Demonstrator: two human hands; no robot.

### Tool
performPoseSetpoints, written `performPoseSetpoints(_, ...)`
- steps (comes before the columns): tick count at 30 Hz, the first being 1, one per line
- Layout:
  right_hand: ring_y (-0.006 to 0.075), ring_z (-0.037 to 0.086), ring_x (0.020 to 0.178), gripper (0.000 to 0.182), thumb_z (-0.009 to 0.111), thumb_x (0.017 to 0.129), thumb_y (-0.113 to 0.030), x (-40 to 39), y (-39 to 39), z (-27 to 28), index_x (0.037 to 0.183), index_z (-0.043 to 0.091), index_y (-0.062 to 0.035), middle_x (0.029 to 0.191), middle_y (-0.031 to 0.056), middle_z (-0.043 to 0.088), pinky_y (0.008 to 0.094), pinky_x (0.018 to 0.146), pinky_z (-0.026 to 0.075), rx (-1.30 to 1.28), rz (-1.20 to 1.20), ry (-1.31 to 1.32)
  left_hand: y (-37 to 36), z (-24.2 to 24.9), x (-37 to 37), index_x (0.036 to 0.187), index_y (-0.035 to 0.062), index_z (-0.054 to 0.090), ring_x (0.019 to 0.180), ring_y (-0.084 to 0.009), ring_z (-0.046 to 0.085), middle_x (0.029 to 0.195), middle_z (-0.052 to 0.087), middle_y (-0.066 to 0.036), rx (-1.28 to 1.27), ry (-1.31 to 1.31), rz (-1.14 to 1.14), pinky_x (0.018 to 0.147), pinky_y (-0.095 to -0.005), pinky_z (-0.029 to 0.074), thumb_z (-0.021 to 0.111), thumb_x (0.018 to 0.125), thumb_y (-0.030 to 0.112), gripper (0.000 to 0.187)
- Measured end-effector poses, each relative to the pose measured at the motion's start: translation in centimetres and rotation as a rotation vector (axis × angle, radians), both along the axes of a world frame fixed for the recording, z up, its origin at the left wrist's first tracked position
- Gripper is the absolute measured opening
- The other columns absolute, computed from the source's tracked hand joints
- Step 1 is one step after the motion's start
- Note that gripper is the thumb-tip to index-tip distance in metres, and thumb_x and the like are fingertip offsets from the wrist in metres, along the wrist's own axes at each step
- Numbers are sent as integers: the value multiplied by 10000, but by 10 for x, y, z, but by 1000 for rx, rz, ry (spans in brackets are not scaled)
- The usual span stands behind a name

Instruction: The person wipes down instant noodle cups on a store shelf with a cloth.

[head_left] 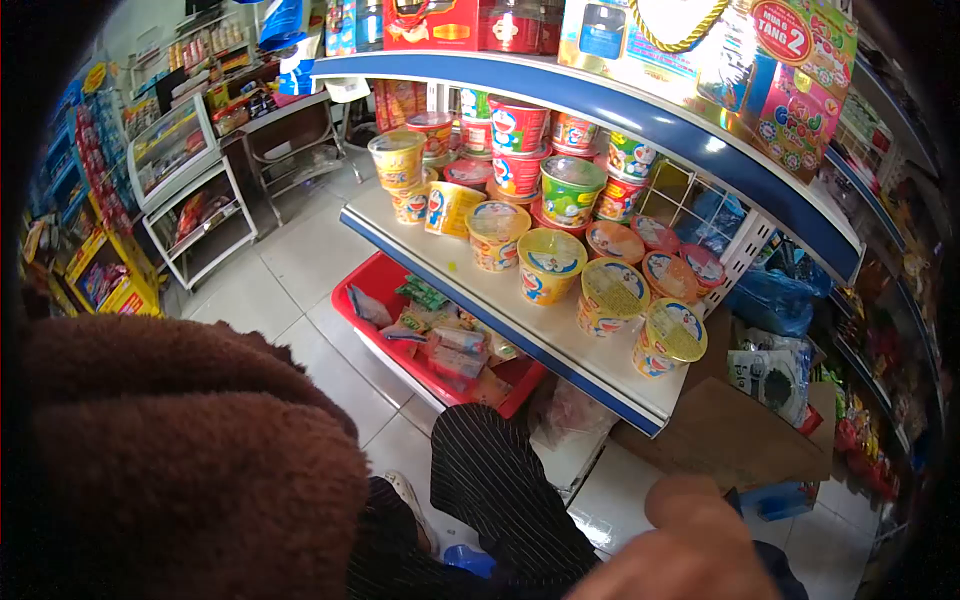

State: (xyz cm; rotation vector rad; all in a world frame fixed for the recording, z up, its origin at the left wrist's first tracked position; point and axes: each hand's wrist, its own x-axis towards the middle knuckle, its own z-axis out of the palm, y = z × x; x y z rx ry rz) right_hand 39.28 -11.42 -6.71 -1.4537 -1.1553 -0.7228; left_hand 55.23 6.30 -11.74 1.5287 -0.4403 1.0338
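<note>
Low in the picture, right of the middle, my right hand is close to the camera and blurred. Its fingers are smeared and partly cut off by the lower edge, so I cannot tell what it holds. A brown fuzzy sleeve fills the lower left, and my left hand does not show. Beyond the right hand, a shelf carries paper cups with printed lids. A yellow cup stands at the near corner, with another yellow cup beside it. Green and red cups are stacked behind.
Under the shelf sits a red basket of packaged goods. A cardboard box lies below the shelf's right end. Boxed goods crowd the upper shelf. A glass-topped display case stands at the left, and stocked shelves line the right side.
</note>
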Motion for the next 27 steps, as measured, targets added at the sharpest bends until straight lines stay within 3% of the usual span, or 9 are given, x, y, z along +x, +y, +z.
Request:
performPoseSetpoints(2,128,475,514,203,451,854,-99,-3,-18,15,906,638,-43,676,64,529,286,413,320,-85,-66,-103,-16,2,6,1054,8,377,832,-296,568,929,539,-192,-25,-46,-102,725,-363,461,519,808,193,339)
performPoseSetpoints(9,129,489,532,234,430,862,-91,7,-75,5,902,629,26,727,95,574,269,435,337,-71,712,101,-88,5,7,1101,3,369,829,-309,569,924,535,-200,-159,-126,-520,722,-373,463,513,824,222,381)
performPoseSetpoints(14,266,342,1206,796,730,636,-371,72,-70,-106,1299,358,-135,1263,165,397,374,932,333,223,-474,475,-149,-22,-1,1135,0,364,827,-319,571,921,533,-206,-330,151,-788,721,-380,465,510,836,242,412)
performPoseSetpoints(16,250,353,1214,737,686,698,-341,96,-60,-150,1310,337,-125,1284,141,398,362,973,314,536,-255,762,-158,-39,-1,1124,16,375,1056,-267,456,1093,489,-178,214,220,-935,875,-403,378,496,837,291,415)
performPoseSetpoints(18,228,380,1201,676,642,754,-301,112,-65,-210,1317,319,-113,1278,125,413,350,992,310,999,64,1142,-172,-44,0,1200,49,383,1178,-288,356,1285,338,-191,130,64,-860,928,-407,328,499,839,363,492)
performPoseSetpoints(19,202,432,1148,600,602,792,-257,120,-66,-217,1300,332,-88,1234,111,453,335,965,343,1146,277,1213,-180,-47,-12,1292,133,359,1262,-324,237,1395,127,-209,-341,119,-1265,980,-413,261,465,826,514,611)
performPoseSetpoints(20,177,484,1094,524,562,830,-213,127,-66,-223,1283,346,-63,1190,97,492,320,939,377,1303,477,1290,-186,-49,-14,1283,132,366,1256,-325,242,1389,134,-210,-473,116,-1352,976,-414,263,463,828,513,602)
performPoseSetpoints(22,127,549,746,258,586,808,-165,130,-60,-210,1028,473,-92,916,60,560,214,566,455,1304,-55,1540,-186,-47,-18,1267,130,378,1244,-327,252,1377,148,-212,-343,138,-1276,969,-414,268,458,831,511,585)
performPoseSetpoints(27,139,550,897,369,566,831,-188,133,-49,-223,1144,461,-24,1016,72,557,276,791,446,1161,3,1564,-186,-45,-25,1227,124,410,1214,-332,277,1347,182,-217,-185,156,-1208,951,-415,281,445,839,506,545)
